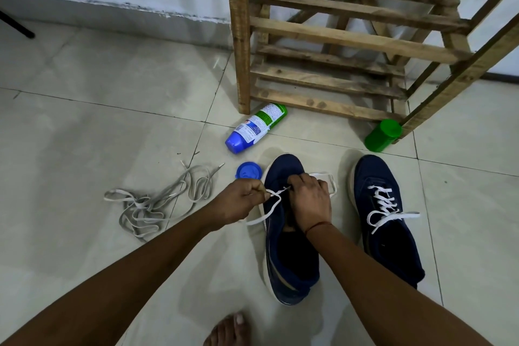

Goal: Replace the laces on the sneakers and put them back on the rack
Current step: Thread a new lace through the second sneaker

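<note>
Two navy sneakers stand on the tiled floor, toes toward the wooden rack (331, 39). The left sneaker (289, 255) has a white lace (269, 211) partly threaded near its toe. My left hand (238, 202) pinches one end of that lace just left of the shoe. My right hand (309, 199) rests over the shoe's eyelets with fingers curled on the lace, whose other part loops out past the hand. The right sneaker (393, 233) carries a white lace, fully threaded with loose ends. A heap of greyish old laces (151, 205) lies on the floor to the left.
A blue and green bottle (255, 128) lies on its side by the rack's front leg. Its blue cap (248, 171) sits by the left sneaker's toe, and a green cap (382, 135) lies near the rack's right leg. A bare foot (229, 330) shows at the bottom edge.
</note>
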